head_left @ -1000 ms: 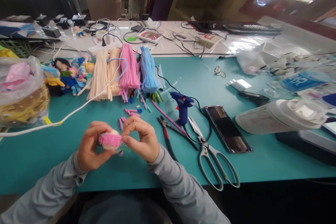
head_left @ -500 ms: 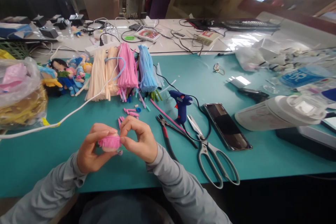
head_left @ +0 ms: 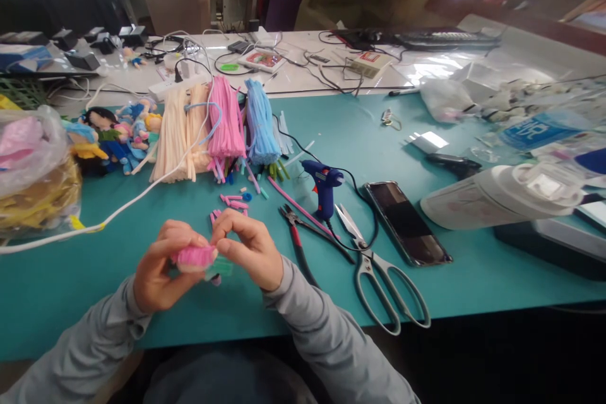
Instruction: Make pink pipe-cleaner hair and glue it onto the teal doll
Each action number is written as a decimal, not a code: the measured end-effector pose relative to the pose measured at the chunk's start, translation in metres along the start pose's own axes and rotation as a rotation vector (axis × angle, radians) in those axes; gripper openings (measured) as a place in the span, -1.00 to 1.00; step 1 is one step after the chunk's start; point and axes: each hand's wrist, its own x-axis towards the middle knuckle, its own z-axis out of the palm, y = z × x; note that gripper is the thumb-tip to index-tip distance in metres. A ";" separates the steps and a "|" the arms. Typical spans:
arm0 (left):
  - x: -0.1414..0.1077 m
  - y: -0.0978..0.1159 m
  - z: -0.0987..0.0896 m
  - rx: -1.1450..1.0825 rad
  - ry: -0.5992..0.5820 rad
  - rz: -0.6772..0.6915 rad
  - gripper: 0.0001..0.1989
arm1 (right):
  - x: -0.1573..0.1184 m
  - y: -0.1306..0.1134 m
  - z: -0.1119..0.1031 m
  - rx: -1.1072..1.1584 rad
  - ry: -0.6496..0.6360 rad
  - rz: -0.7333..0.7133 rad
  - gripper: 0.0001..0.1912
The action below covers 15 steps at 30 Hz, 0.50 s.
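My left hand (head_left: 163, 268) grips a small pink and pale fuzzy piece (head_left: 195, 257) between thumb and fingers. At its right end my right hand (head_left: 250, 249) pinches, thumb and index finger together; what lies between those fingertips is too small to tell. Short pink pipe-cleaner pieces (head_left: 234, 202) lie on the green mat (head_left: 265, 322) just beyond the hands. Bundles of peach (head_left: 175, 132), pink (head_left: 227, 117) and blue (head_left: 262, 123) pipe cleaners stand further back.
Right of my hands lie red-handled pliers (head_left: 297, 237), a blue glue gun (head_left: 324, 186), scissors (head_left: 367, 259), a phone (head_left: 407, 224) and a white bottle (head_left: 497, 197). Small dolls (head_left: 116, 132) and a plastic bag (head_left: 35, 170) are at the left. A white cable (head_left: 132, 202) crosses the mat.
The whole view has shifted slightly. The pink piece has tilted a little in my left hand, and a blurred greenish patch now shows beneath my right fingertips.
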 end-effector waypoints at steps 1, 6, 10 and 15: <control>0.000 0.001 0.001 -0.044 0.024 -0.043 -0.45 | 0.000 -0.001 -0.001 0.000 0.014 0.000 -0.69; -0.001 0.003 0.005 -0.280 0.149 -0.254 -0.51 | -0.002 -0.001 -0.002 -0.001 0.069 -0.013 -0.65; -0.002 0.002 0.006 -0.406 0.185 -0.342 -0.48 | -0.001 0.001 -0.001 0.001 0.097 -0.010 -0.65; -0.003 0.002 0.006 -0.462 0.160 -0.356 -0.49 | -0.001 0.003 -0.001 -0.001 0.121 -0.008 -0.67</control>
